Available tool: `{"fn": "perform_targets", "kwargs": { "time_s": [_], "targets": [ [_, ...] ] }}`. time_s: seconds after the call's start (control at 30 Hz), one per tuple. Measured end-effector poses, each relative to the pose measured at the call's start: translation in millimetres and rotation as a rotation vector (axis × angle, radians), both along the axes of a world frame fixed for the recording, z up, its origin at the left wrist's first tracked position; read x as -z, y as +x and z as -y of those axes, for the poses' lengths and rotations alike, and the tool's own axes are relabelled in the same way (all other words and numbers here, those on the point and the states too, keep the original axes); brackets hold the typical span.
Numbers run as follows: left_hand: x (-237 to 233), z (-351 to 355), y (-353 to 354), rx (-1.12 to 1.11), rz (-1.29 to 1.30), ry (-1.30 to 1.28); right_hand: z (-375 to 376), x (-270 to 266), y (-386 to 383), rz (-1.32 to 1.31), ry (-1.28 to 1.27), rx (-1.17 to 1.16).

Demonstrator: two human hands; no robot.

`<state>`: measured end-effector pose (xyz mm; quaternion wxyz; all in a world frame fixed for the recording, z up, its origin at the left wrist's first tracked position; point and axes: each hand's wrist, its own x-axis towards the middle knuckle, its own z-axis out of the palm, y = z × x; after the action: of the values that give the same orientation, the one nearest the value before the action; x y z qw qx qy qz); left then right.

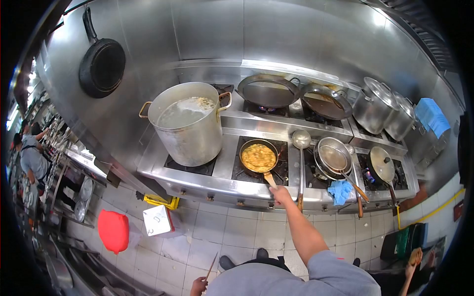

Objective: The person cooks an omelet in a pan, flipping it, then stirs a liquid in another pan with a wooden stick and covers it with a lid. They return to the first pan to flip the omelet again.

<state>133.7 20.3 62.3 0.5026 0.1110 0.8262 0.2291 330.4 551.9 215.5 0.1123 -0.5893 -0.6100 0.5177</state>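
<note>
My right hand (281, 195) is wrapped round the light-coloured handle of a frying pan (271, 171) on the front burner. A yellow-brown egg mixture, like an omelette (258, 158), fills the pan. Low in the view, my left hand (199, 285) is closed on a thin pointed utensil (212, 265), whose exact kind I cannot make out. A long-handled ladle (301, 140) lies just right of the frying pan. Left of the pan stands a big stockpot (190, 143) with cloudy, foamy liquid.
Wide pans (268, 92) and lidded pots (374, 108) occupy the back burners. A strainer (334, 154), blue cloth (339, 191) and lidded pan (382, 165) are at right. A red-covered bin (113, 231) and white-lidded container (158, 220) stand on the floor. Other people (33, 158) are left and right.
</note>
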Motion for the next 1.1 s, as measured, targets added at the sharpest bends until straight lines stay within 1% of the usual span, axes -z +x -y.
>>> {"fn": "perform_targets", "kwargs": {
  "time_s": [0.03, 0.07, 0.1, 0.13, 0.2, 0.27, 0.3, 0.37, 0.4, 0.43, 0.47, 0.5, 0.53, 0.57, 0.6, 0.63, 0.7, 0.73, 0.77, 0.83, 0.87, 0.9, 0.93, 0.97, 1.0, 1.03, 1.1],
  "targets": [
    [0.4, -1.4, -1.6, 0.002, -0.011, 0.009, -2.4, -2.2, 0.6, 0.020, 0.064, 0.050],
    [0.1, -1.3, -3.1, 0.007, -0.021, 0.016, 4.0, -8.9, -5.5, 0.017, 0.071, 0.112],
    [0.0, -2.0, -4.3, 0.013, -0.021, 0.015, 6.7, 2.1, -14.3, -0.039, 0.075, 0.155],
    [-1.0, -3.9, -5.5, -0.027, 0.010, 0.040, 10.1, 16.8, -23.8, -0.071, 0.057, 0.148],
    [-1.2, -3.7, -9.3, -0.071, 0.038, 0.064, 20.0, 24.5, -32.6, -0.105, 0.038, 0.135],
    [2.3, -1.7, -11.5, -0.131, 0.057, 0.083, 30.6, 14.3, -34.1, -0.087, -0.152, 0.072],
    [3.9, 0.1, -11.2, -0.137, 0.060, 0.086, 21.6, 17.7, -27.4, -0.084, -0.149, 0.066],
    [6.2, 9.7, -6.0, -0.209, 0.068, 0.085, -9.4, 40.3, 6.3, -0.067, -0.047, 0.053],
    [4.8, 15.3, -1.8, -0.213, 0.072, 0.078, -18.6, 46.8, 18.5, 0.080, 0.133, 0.069],
    [2.7, 18.2, 0.8, -0.156, 0.065, 0.030, -28.6, 47.2, 23.7, 0.225, 0.316, 0.087],
    [3.4, 18.5, 1.4, -0.097, 0.058, -0.014, -23.4, 20.9, 23.9, 0.291, 0.350, 0.067],
    [4.2, 17.9, 3.2, -0.069, 0.050, -0.015, -26.7, 29.1, 26.2, 0.291, 0.352, 0.072],
    [6.6, 19.2, 3.9, -0.059, 0.041, -0.002, -32.7, 45.5, 28.8, 0.222, 0.345, -0.042],
    [12.1, 23.0, 3.8, -0.052, 0.036, 0.013, -23.4, 21.4, 21.5, 0.152, 0.337, -0.157],
    [17.8, 26.8, 3.8, -0.051, 0.033, 0.026, -12.0, -4.4, 21.7, 0.104, 0.089, -0.140],
    [23.0, 29.2, 2.7, -0.048, 0.030, 0.037, -12.5, -4.7, 23.8, 0.105, 0.089, -0.143],
    [33.7, 34.4, 0.7, -0.040, 0.025, 0.060, -15.1, -6.0, 38.3, 0.119, 0.012, -0.235],
    [37.6, 35.6, -1.8, -0.033, 0.022, 0.072, -21.1, -9.9, 47.4, 0.240, 0.023, -0.235],
    [43.5, 38.0, -3.7, -0.027, 0.020, 0.082, -30.7, -4.9, 59.8, 0.240, 0.024, -0.236],
    [59.6, 43.2, -8.9, -0.013, 0.018, 0.115, -51.4, 16.4, 79.0, 0.511, 0.420, -0.215],
    [62.6, 43.9, -11.2, -0.006, 0.011, 0.133, -48.6, 4.4, 78.3, 0.511, 0.418, -0.213],
    [66.2, 43.9, -14.8, 0.004, -0.018, 0.136, -47.7, -8.4, 79.1, 0.628, 0.478, -0.105],
    [54.2, 37.8, -12.5, 0.007, -0.019, 0.132, -46.8, -20.2, 77.7, 0.743, 0.534, 0.003],
    [13.0, 16.4, -5.4, -0.018, -0.023, 0.051, -49.3, -21.4, 77.7, 0.742, 0.527, 0.005],
    [-17.8, 1.2, -0.9, -0.043, -0.027, -0.029, -51.6, -22.4, 78.6, 0.747, 0.488, 0.036],
    [-14.2, 2.5, -2.4, -0.040, -0.028, -0.031, -52.5, -22.4, 79.9, 0.750, 0.450, 0.066],
    [-7.0, 2.6, -4.8, -0.048, 0.023, 0.084, -53.0, -10.2, 76.3, 0.741, 0.418, 0.114]
  ]
}}
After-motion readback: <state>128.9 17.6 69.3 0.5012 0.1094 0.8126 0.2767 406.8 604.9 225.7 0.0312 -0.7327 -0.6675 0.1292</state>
